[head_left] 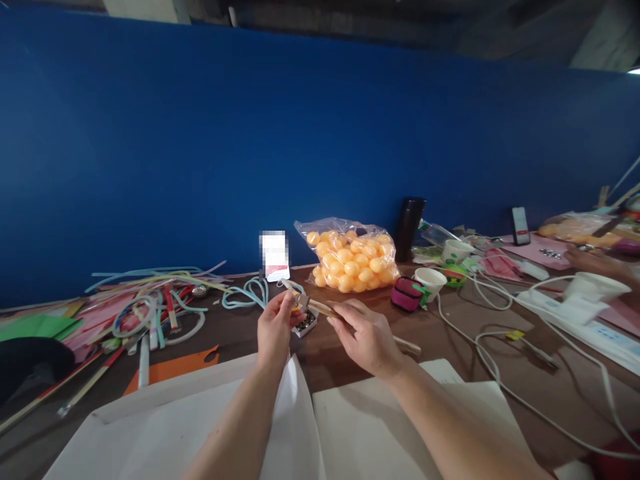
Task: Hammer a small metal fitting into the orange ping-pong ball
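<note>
My right hand (367,335) is closed around a thin wooden stick (324,309) that runs from behind the hand up to the left. My left hand (275,327) pinches the stick's near tip between thumb and fingers. Both hands hover above a brown table (500,373), just past a large open white book or pad (350,427). A small box of dark beads (306,323) sits under the hands.
A clear bag of orange balls (351,260) lies behind the hands. Coloured straws and paper strips (150,300) litter the left. White cables (500,347), paper cups (430,280), a pink case (406,294) and a black bottle (409,228) are on the right. Another person's hand (595,261) is at far right.
</note>
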### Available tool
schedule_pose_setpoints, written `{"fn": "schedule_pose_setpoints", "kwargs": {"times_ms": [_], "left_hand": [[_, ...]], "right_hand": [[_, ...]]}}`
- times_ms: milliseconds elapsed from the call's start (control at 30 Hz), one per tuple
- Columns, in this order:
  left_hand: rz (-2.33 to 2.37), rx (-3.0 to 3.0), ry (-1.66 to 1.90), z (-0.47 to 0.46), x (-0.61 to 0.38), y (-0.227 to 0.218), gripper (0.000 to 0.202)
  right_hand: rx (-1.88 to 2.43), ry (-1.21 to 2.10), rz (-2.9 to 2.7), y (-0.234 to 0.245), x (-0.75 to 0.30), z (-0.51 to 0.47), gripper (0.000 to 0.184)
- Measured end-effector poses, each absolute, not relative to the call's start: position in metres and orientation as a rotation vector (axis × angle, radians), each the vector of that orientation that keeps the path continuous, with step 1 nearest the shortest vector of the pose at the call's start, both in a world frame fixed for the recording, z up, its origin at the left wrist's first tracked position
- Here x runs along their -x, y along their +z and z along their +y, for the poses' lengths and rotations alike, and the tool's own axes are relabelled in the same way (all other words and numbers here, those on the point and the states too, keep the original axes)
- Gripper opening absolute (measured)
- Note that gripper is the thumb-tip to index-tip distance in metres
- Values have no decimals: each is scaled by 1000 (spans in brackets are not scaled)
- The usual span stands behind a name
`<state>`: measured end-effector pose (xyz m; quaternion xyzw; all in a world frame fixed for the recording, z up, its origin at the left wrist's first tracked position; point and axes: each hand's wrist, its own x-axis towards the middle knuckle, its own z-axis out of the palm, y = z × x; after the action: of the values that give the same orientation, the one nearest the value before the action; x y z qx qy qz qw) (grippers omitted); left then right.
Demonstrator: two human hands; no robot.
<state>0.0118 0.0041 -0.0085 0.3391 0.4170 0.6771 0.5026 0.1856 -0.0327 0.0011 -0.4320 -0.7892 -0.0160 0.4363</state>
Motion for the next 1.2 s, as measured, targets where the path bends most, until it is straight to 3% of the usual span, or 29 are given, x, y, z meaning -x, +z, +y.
{"fn": "schedule_pose_setpoints", "kwargs": {"times_ms": [1200], "left_hand": [[897, -832, 1637, 3, -11, -9, 45]], "right_hand": [[1054, -44, -1944, 4, -188, -34, 27]]}}
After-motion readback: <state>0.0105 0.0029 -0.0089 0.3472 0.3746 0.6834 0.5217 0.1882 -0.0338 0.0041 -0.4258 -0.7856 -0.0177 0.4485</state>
